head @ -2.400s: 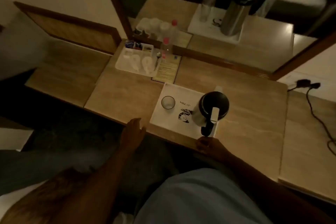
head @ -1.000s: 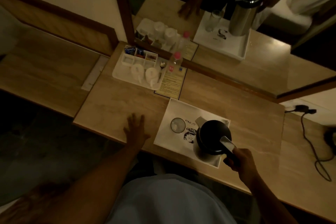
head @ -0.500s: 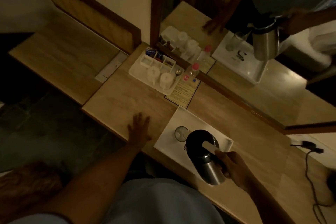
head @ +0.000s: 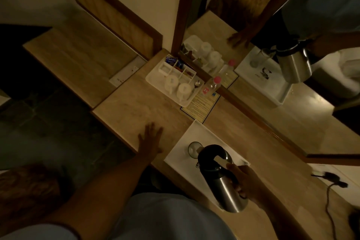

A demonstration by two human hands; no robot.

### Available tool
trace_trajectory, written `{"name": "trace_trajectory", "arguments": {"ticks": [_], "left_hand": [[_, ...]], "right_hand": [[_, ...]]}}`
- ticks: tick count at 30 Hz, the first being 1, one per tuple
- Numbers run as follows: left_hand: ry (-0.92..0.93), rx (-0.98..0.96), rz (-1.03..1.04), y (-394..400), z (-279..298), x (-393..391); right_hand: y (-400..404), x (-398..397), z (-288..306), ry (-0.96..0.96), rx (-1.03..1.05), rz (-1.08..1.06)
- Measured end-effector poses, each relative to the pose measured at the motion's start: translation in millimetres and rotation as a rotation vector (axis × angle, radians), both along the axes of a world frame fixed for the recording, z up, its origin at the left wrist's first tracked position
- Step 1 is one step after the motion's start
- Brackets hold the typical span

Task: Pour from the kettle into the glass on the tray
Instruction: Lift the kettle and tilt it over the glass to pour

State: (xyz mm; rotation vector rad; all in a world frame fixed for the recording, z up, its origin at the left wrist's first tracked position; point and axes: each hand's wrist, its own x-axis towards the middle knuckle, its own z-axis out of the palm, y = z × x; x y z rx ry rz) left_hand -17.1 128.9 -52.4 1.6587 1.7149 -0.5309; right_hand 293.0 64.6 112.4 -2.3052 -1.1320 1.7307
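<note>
While the right hand grips the handle of the kettle, tilt gradually so the spout stays directly above the glass on the white tray. The left hand lies open and flat on the desk. The kettle is brushed steel with a black lid, raised and tipped toward the small clear glass.

Kettle with brushed, softly shiny metal body and glossy black plastic lid, clear glass, matt white tray, smooth pale wood-look surface with faint grain, dark polished wood mirror frame, printed paper card
</note>
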Motion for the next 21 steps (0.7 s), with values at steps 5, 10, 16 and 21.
{"name": "trace_trajectory", "arguments": {"ticks": [5, 10, 16, 21], "left_hand": [[-0.006, 0.000, 0.010, 0.1, -0.9, -1.1], [-0.005, -0.007, 0.009, 1.4, -0.7, -0.5], [-0.008, -0.016, 0.008, 2.2, 0.6, -1.6], [0.004, -0.018, -0.002, 2.8, 0.9, -2.1]], "right_hand": [[11.3, -2.1, 6.3, -0.031, -0.056, -0.002], [18.9, -8.1, 10.5, -0.110, -0.080, 0.115], [20.8, -7.7, 12.7, -0.151, -0.107, 0.154], [21.3, -8.2, 17.5, -0.160, -0.116, 0.178]]}}
